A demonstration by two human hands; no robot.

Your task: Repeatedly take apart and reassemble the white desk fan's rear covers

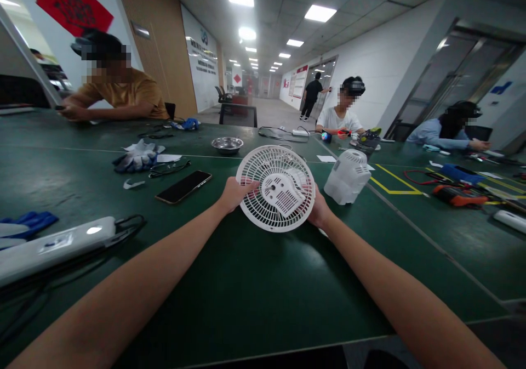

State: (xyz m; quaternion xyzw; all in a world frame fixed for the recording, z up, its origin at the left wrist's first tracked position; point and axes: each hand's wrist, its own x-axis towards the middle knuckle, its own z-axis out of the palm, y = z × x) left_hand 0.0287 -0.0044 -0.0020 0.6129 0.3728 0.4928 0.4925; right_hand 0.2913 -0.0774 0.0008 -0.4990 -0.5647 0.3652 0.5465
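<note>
Between my two hands is a round white fan guard (pixel 255 206), a slotted grille with a vented motor housing (pixel 284 193) at its centre. It is tilted with this side facing me, held just above the green table. My left hand (pixel 238 192) grips the left rim, thumb over the front slots. On the right rim, my right hand (pixel 320 209) is closed, its fingers mostly hidden behind the grille. A translucent white plastic housing (pixel 348 178) stands upright on the table, a little right of my right hand.
A phone (pixel 184 187), gloves (pixel 137 156) and a steel bowl (pixel 227 145) lie to the left and behind. A white power strip (pixel 61 248) sits near left. An orange multimeter (pixel 459 196) lies at right. Several people sit around the green table (pixel 263 292).
</note>
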